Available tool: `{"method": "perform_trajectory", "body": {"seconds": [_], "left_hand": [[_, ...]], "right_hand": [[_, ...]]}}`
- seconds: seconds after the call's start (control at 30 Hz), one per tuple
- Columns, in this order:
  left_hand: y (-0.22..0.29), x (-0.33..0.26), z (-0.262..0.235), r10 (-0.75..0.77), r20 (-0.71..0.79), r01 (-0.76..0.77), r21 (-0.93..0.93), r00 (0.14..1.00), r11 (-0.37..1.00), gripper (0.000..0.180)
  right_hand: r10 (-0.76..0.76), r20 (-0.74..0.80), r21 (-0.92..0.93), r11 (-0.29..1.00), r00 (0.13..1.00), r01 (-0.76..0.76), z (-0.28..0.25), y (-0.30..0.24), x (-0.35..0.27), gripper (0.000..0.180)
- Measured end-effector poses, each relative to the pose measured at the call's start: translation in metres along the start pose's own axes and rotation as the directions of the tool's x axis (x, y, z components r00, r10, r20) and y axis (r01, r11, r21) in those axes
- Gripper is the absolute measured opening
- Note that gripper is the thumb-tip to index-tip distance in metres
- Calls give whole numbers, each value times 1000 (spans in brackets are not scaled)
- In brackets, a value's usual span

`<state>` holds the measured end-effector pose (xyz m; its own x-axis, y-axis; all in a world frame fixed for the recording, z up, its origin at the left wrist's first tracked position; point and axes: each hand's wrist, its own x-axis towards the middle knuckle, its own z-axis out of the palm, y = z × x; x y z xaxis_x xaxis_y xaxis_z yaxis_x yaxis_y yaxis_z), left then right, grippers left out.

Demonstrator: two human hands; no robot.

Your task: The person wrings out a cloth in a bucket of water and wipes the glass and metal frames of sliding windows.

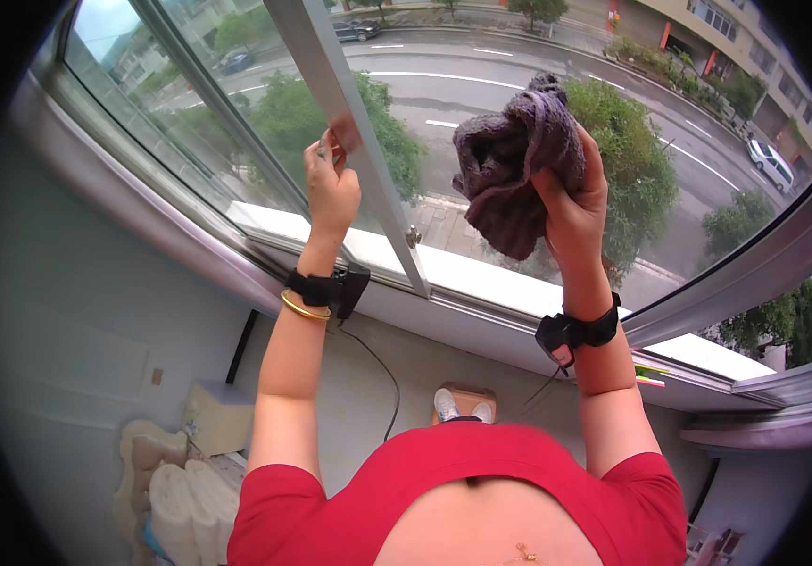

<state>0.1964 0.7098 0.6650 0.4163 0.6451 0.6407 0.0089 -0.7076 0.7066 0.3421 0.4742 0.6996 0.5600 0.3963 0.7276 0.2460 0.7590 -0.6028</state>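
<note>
My right hand (pixel 571 203) is raised and grips a crumpled dark purple cloth (pixel 514 156), pressed against the window glass (pixel 670 160) right of the frame bar. My left hand (pixel 331 184) is closed on the edge of the slanted grey window frame bar (pixel 359 132), fingers pinched at its left side. Both wrists wear black bands; the left wrist also carries a gold bangle. A small metal latch (pixel 414 236) sits on the bar just below and between my hands.
A white window sill (pixel 481 278) runs under the glass. Below, I stand on a tan stool (pixel 463 401) with white shoes. A cream box (pixel 217 415) and rolled white towels (pixel 175 500) lie at lower left. A cable (pixel 382 377) hangs down the wall.
</note>
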Motion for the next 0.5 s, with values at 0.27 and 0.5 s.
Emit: {"method": "perform_trajectory", "body": {"seconds": [0.27,0.5], "left_hand": [[-10,2,-15,53,110,-31,-194,992,980,43],[18,-12,-18,26,221,-34,33,975,999,55]], "right_hand": [[-190,170,-246,942,967,228,93,92,34,54],[-5,41,-401,916,999,21,76,166,-71,53]]}}
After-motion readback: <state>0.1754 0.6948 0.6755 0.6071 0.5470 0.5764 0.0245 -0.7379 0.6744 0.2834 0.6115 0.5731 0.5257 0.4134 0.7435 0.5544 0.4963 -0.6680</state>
